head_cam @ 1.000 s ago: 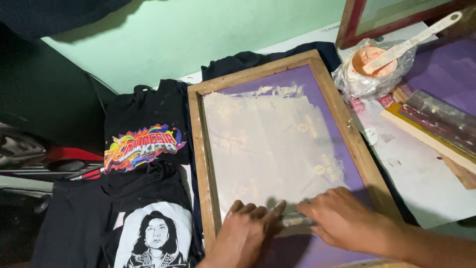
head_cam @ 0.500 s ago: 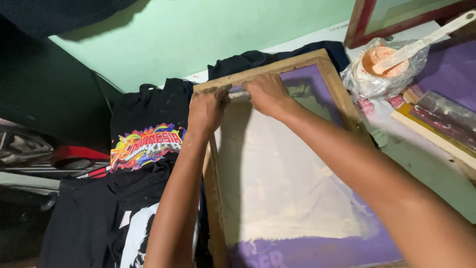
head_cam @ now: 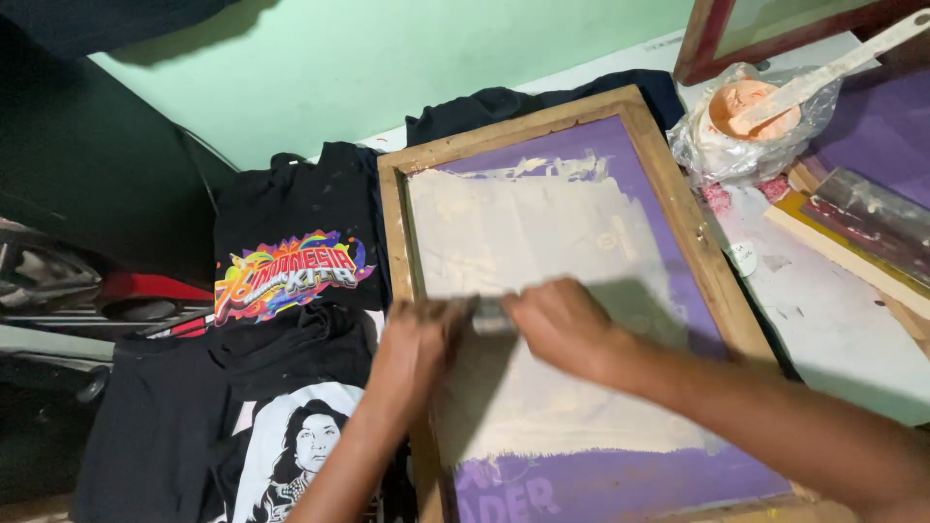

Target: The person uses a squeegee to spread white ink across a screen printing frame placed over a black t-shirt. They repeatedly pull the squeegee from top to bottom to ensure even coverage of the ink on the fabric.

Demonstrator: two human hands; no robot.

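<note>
Below a pale green wall (head_cam: 407, 58), both hands, left (head_cam: 412, 344) and right (head_cam: 562, 324), close their grip on a squeegee (head_cam: 489, 315) midway across the wooden-framed purple screen (head_cam: 678, 208), black shirts (head_cam: 291, 281) covering the desk beside.

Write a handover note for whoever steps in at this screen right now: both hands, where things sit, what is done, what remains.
Left hand and right hand: both in a closed grip on the squeegee, mid-screen.
Wooden screen frame lies flat over a black garment on the table.
White ink covers most of the mesh; the purple strip at the near end is bare.
Ink tub with spatula sits to the right.
Left: finish the stroke; print underneath is hidden.
</note>
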